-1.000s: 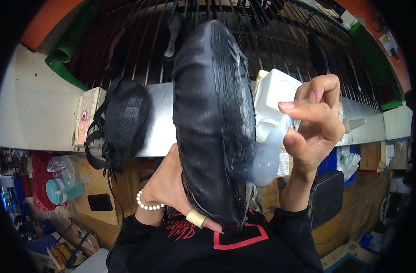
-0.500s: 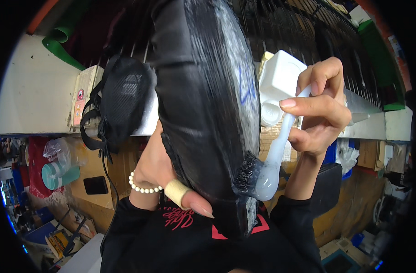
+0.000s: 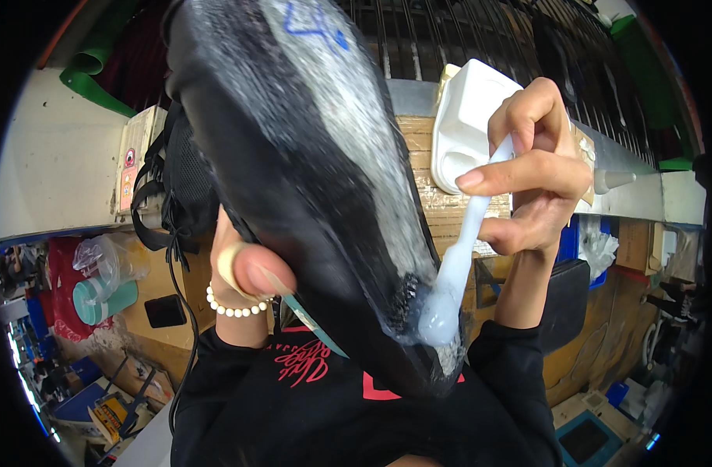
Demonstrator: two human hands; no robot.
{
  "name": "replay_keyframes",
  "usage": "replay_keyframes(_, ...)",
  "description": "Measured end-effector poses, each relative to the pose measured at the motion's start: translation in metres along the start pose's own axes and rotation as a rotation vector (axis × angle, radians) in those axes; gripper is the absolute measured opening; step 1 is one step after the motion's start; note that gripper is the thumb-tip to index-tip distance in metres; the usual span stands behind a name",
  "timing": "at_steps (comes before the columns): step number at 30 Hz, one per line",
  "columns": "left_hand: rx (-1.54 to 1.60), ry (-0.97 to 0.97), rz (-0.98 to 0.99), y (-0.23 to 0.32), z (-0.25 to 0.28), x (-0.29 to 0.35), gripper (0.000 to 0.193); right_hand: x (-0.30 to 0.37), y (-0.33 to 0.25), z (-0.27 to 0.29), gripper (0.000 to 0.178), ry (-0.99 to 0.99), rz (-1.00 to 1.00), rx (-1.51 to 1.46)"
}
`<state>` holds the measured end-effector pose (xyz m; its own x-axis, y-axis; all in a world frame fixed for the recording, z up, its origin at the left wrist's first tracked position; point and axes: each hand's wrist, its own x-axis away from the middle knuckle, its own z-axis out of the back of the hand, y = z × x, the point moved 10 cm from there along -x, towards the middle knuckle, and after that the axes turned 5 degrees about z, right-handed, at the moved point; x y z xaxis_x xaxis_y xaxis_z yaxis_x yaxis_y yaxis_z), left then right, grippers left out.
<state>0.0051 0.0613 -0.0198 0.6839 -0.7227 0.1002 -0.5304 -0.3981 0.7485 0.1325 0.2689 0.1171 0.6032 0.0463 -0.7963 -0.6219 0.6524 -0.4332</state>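
A black shoe upper fills the middle of the view, slanting from upper left to lower right. Along its underside runs a roughened grey-white strip with blue marks. My left hand grips it from the left, its thumb wearing a pale band; the other fingers are mostly hidden behind it. On the right, my right hand pinches the thin handle of a white brush. The brush's dark bristles press on the underside near the lower end, and milky, wet-looking adhesive coats its head.
Beyond my right hand stands a white plastic container on taped cardboard. A rack of metal rods spans the back. Left lie a black mesh item with straps, a phone and a teal bottle.
The shoe upper has swung its far end left and turned, showing more of its underside. My left thumb has moved up and left. The brush has shifted slightly left, still touching the lower end.
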Motion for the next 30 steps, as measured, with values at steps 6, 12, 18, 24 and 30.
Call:
replay_keyframes(6, 0.111, 0.034, -0.119, 0.025, -0.005, -0.014, 0.07, 0.014, -0.005, -0.005, 0.046, 0.066, -0.049, -0.235)
replay_keyframes(12, 0.199, -0.049, -0.058, 0.025, -0.017, -0.019, 0.074, 0.007, 0.012, -0.009, 0.041, 0.048, -0.213, -0.108)
replay_keyframes(18, 0.283, -0.166, 0.042, 0.02, -0.027, -0.02, 0.077, -0.01, 0.018, 0.004, 0.037, 0.099, -0.209, 0.101)
replay_keyframes(24, 0.268, -0.201, 0.007, 0.029, -0.034, -0.02, 0.081, 0.0, 0.011, -0.01, 0.039, -0.014, -0.151, -0.083)
replay_keyframes(30, 0.137, 0.042, -0.126, 0.041, -0.023, -0.024, 0.072, 0.006, 0.008, -0.009, 0.037, 0.046, -0.137, -0.189)
